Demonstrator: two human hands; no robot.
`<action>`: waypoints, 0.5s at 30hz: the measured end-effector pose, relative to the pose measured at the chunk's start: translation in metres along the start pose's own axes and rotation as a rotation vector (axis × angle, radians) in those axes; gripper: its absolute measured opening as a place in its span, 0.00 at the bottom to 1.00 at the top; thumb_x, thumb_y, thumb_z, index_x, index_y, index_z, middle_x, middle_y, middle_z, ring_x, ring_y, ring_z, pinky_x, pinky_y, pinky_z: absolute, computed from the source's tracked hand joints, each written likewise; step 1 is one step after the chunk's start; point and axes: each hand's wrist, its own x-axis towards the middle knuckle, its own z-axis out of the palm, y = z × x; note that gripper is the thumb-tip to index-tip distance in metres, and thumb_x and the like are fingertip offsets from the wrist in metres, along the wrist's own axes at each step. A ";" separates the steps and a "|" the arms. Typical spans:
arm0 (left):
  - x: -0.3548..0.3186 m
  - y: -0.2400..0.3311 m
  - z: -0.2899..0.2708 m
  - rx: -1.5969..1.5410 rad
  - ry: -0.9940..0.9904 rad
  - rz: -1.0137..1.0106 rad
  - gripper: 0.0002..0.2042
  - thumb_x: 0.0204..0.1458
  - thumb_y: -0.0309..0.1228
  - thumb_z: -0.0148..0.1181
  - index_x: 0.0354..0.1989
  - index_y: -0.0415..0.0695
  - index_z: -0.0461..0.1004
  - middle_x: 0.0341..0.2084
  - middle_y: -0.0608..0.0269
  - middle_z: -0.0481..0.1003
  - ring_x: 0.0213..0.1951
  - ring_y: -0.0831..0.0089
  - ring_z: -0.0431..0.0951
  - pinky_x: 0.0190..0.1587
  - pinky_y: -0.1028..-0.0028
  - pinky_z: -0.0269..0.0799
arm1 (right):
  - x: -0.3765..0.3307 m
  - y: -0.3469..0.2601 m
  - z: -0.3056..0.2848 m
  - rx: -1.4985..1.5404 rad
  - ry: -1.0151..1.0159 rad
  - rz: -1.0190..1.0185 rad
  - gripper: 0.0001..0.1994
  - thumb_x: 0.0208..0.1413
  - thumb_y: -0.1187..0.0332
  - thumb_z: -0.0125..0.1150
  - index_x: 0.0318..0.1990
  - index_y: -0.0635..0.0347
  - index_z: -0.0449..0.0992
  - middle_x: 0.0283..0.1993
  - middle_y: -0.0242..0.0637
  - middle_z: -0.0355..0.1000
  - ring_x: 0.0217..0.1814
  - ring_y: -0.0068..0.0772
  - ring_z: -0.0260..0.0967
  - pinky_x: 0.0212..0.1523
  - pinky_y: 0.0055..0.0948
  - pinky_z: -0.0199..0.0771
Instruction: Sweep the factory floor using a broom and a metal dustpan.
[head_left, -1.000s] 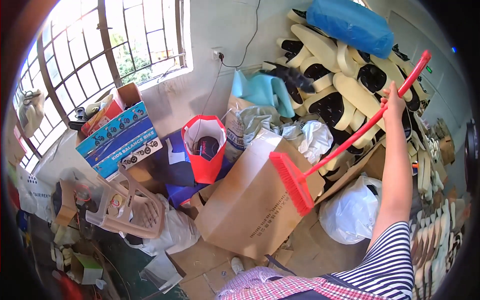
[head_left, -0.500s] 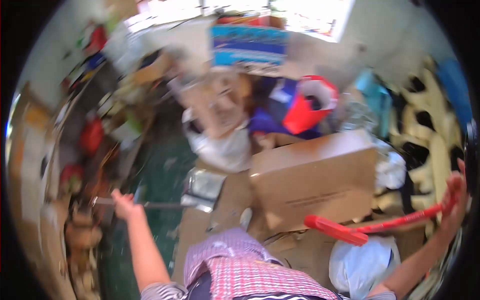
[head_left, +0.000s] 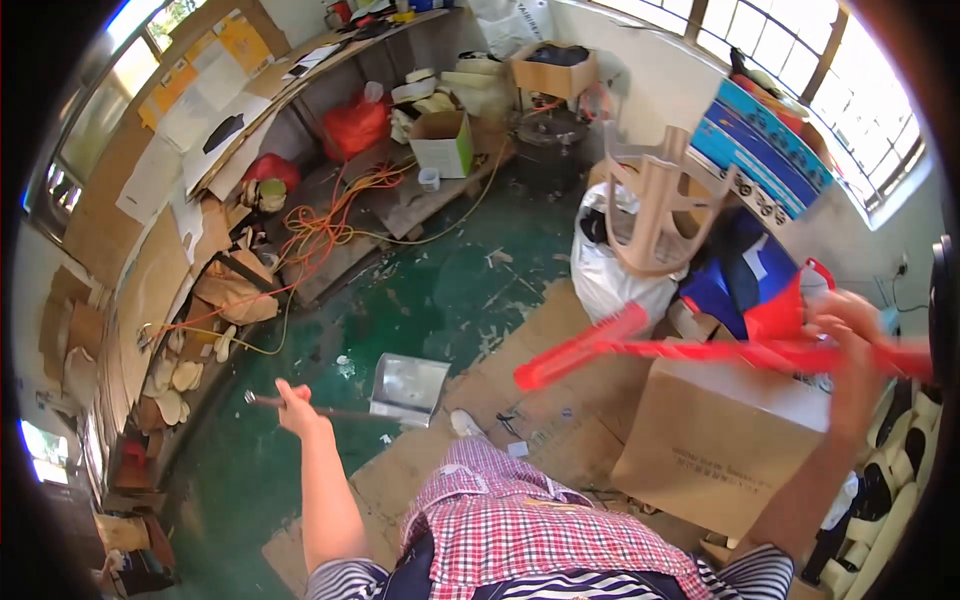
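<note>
My left hand [head_left: 297, 408] is closed round the thin metal handle of a dustpan [head_left: 412, 388]. The silvery pan is low, over the green floor beside the cardboard sheet, but I cannot tell whether it touches. My right hand [head_left: 845, 325], raised on the right and somewhat blurred, grips the handle of a red broom [head_left: 580, 350]. That handle runs nearly level, and the broom's head points left, held up above the cardboard. Behind it stands a large cardboard box [head_left: 715, 450].
Flattened cardboard [head_left: 540, 400] covers part of the green floor [head_left: 470, 270]. An upturned beige stool [head_left: 650, 215] rests on a white sack [head_left: 610, 280]. Orange cords [head_left: 325, 225] tangle on a low wooden platform at the far left. A cluttered workbench [head_left: 290, 90] curves along the wall.
The view has swung left, bringing more of the workbench and floor in. The broom has come up and inward, its head now higher. My left hand still holds the dustpan.
</note>
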 end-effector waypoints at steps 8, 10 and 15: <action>0.128 -0.089 -0.091 0.419 0.200 -0.232 0.23 0.47 0.49 0.55 0.36 0.38 0.69 0.32 0.63 0.70 0.36 0.68 0.69 0.38 0.69 0.63 | 0.038 0.144 0.284 0.771 -0.730 0.829 0.16 0.53 0.63 0.50 0.49 0.56 0.63 0.38 0.47 0.71 0.38 0.40 0.70 0.38 0.33 0.71; 0.112 -0.061 -0.051 0.363 0.261 -0.433 0.22 0.47 0.49 0.55 0.37 0.42 0.68 0.34 0.64 0.69 0.35 0.67 0.69 0.35 0.70 0.63 | 0.037 0.154 0.335 1.170 -0.677 0.992 0.13 0.51 0.64 0.49 0.44 0.57 0.66 0.43 0.50 0.68 0.44 0.45 0.67 0.45 0.38 0.68; 0.164 -0.088 -0.092 0.363 0.419 -0.363 0.21 0.46 0.49 0.55 0.39 0.45 0.66 0.36 0.65 0.67 0.33 0.67 0.69 0.32 0.73 0.64 | 0.056 0.238 0.425 0.989 -0.721 1.188 0.09 0.48 0.66 0.51 0.37 0.58 0.68 0.41 0.48 0.68 0.43 0.43 0.68 0.45 0.38 0.68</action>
